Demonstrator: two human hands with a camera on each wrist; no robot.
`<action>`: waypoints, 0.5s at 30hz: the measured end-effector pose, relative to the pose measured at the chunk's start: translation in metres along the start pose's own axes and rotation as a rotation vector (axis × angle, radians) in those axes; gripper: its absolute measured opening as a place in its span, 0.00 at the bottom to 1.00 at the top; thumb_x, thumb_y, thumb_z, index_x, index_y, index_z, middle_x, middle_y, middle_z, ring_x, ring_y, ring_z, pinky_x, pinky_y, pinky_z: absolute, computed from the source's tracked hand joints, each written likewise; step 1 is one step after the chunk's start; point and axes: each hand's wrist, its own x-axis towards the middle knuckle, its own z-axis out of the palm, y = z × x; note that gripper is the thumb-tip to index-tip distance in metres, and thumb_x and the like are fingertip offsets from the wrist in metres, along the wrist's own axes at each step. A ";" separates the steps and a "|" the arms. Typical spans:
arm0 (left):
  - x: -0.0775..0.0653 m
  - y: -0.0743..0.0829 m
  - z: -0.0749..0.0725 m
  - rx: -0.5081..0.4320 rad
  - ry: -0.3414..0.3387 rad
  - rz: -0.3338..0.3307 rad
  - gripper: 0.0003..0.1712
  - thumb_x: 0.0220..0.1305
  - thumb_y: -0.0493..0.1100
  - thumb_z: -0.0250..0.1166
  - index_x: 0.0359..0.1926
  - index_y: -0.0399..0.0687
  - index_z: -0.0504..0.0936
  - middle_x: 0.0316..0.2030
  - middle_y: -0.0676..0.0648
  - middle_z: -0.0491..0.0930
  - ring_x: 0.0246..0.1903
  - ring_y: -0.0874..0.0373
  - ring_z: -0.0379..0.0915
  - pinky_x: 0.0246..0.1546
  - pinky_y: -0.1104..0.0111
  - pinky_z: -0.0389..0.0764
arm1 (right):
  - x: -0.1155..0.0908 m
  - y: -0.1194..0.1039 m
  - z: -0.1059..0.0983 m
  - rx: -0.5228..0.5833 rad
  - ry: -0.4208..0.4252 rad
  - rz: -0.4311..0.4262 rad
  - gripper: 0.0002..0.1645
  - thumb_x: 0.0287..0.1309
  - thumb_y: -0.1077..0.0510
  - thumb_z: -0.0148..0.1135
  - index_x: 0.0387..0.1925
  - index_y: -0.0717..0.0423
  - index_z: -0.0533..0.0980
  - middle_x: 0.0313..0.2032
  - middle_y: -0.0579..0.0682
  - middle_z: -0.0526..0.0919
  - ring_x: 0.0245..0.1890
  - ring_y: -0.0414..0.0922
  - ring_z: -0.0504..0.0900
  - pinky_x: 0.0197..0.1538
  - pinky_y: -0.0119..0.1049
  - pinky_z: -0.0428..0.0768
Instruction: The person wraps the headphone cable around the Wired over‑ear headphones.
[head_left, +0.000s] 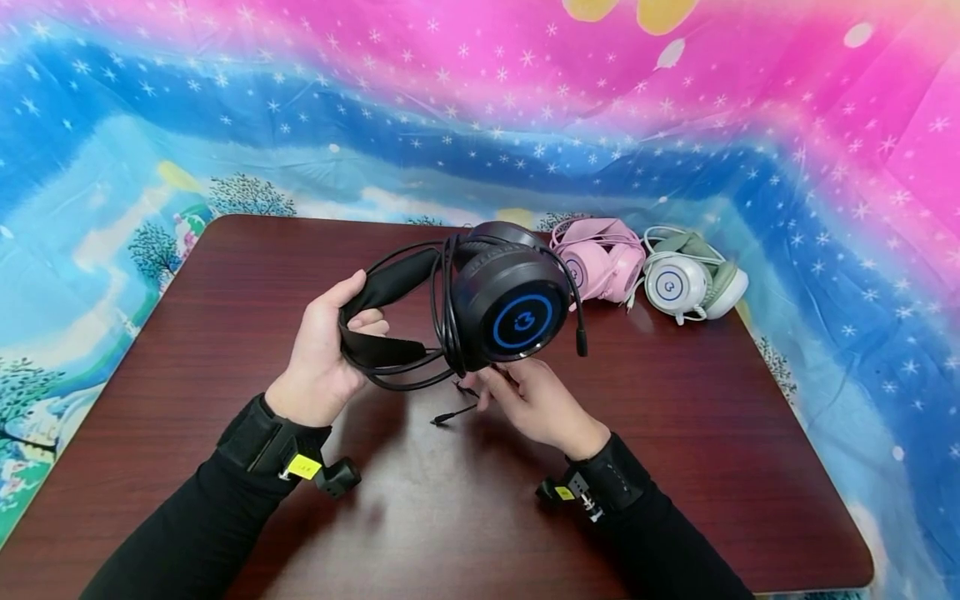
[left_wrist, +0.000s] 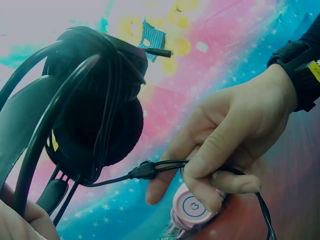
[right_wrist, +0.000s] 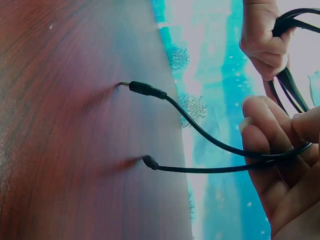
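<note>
A black headset (head_left: 517, 312) with a blue logo ring on its ear cup is held up over the table. The left hand (head_left: 321, 354) grips it by the headband, thumb on the outer side. Its cable is wound in several turns around the ear cups, and a short microphone boom (head_left: 581, 340) sticks out to the right. Below the ear cup, the right hand (head_left: 536, 404) pinches the split cable (left_wrist: 170, 164) just past its Y-joint (left_wrist: 144, 170). Two loose ends dangle from the fingers, one a jack plug (right_wrist: 145, 89), the other a second plug (right_wrist: 150, 162).
At the table's back right lie a pink headset (head_left: 600, 262) and, beside it, a white and green headset (head_left: 686, 279). The dark wooden table (head_left: 225, 292) has rounded corners. A patterned cloth (head_left: 480, 108) hangs close behind and along both sides.
</note>
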 end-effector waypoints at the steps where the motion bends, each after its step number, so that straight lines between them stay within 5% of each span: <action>1: 0.000 0.000 0.000 -0.019 0.015 0.003 0.16 0.85 0.49 0.62 0.65 0.50 0.74 0.24 0.50 0.65 0.17 0.60 0.57 0.19 0.71 0.71 | 0.000 -0.001 0.000 0.009 0.002 0.012 0.10 0.84 0.64 0.54 0.56 0.57 0.80 0.44 0.53 0.92 0.37 0.38 0.89 0.46 0.35 0.89; 5: 0.002 0.002 0.000 -0.068 0.067 0.013 0.15 0.85 0.49 0.62 0.62 0.51 0.70 0.22 0.50 0.64 0.17 0.58 0.60 0.22 0.69 0.72 | 0.000 -0.004 0.000 0.034 -0.001 0.030 0.12 0.85 0.63 0.54 0.61 0.57 0.78 0.43 0.52 0.92 0.39 0.39 0.91 0.48 0.35 0.90; 12: 0.004 0.006 -0.003 -0.033 0.109 0.042 0.16 0.87 0.53 0.57 0.59 0.53 0.62 0.19 0.52 0.56 0.15 0.56 0.57 0.30 0.64 0.41 | 0.000 -0.012 0.000 0.013 -0.037 0.004 0.11 0.84 0.61 0.57 0.59 0.58 0.80 0.36 0.44 0.90 0.37 0.40 0.90 0.42 0.35 0.88; 15: 0.005 0.008 -0.004 -0.026 0.119 0.061 0.15 0.88 0.53 0.56 0.59 0.53 0.62 0.20 0.53 0.54 0.15 0.56 0.56 0.32 0.63 0.39 | -0.002 -0.015 0.000 0.014 -0.066 0.005 0.10 0.84 0.60 0.57 0.56 0.59 0.80 0.34 0.43 0.89 0.35 0.38 0.88 0.42 0.36 0.88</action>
